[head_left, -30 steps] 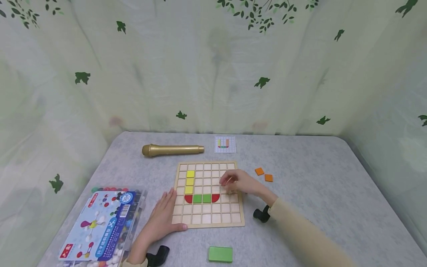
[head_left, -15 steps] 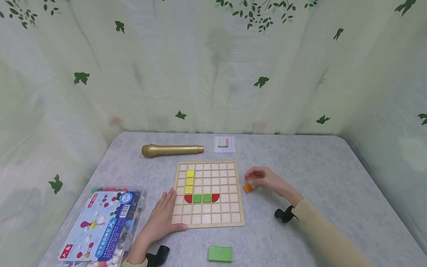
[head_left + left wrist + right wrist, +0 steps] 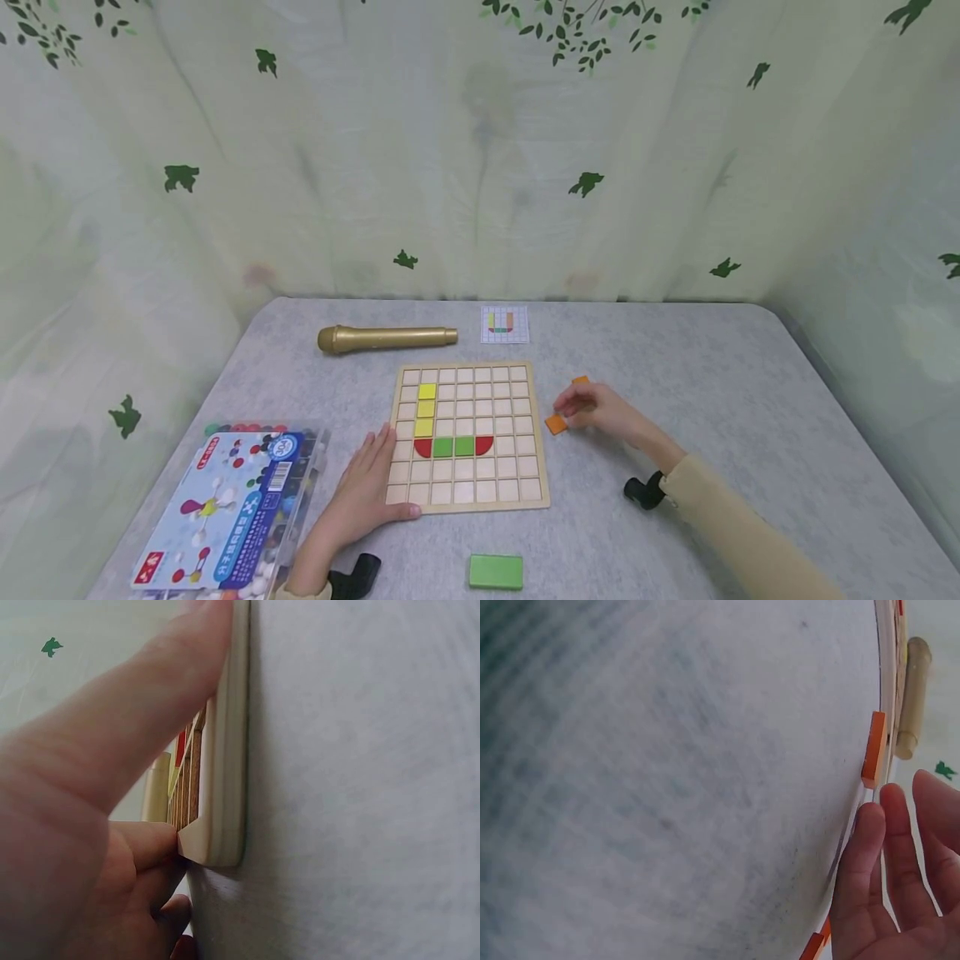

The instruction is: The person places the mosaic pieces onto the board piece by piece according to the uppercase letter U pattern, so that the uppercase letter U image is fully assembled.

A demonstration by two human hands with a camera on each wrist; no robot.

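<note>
A wooden grid board [image 3: 483, 496] lies flat in the head view. On it sit a column of yellow square tiles [image 3: 426, 409], two green square tiles [image 3: 453, 447] and a red rounded tile [image 3: 484, 447] at each end of the green ones. My left hand [image 3: 360, 487] rests against the board's near left corner, fingers straight along its side and thumb at the front edge. To the right of the board, my right hand [image 3: 603, 412] is beside an orange square tile [image 3: 874, 750]; its fingertips [image 3: 870, 817] are just apart from it. A second orange tile [image 3: 581, 380] lies partly behind that hand.
A gold microphone [image 3: 386, 337] and a small pattern card [image 3: 505, 324] lie beyond the board. A clear box with a blue label [image 3: 217, 508] stands at the left. A green block [image 3: 496, 572] lies in front. More orange tiles [image 3: 812, 947] show in the right wrist view.
My right hand has moved off the board to the right, then slightly lower. An orange tile now lies near the board's right edge. My left hand has stayed put.
</note>
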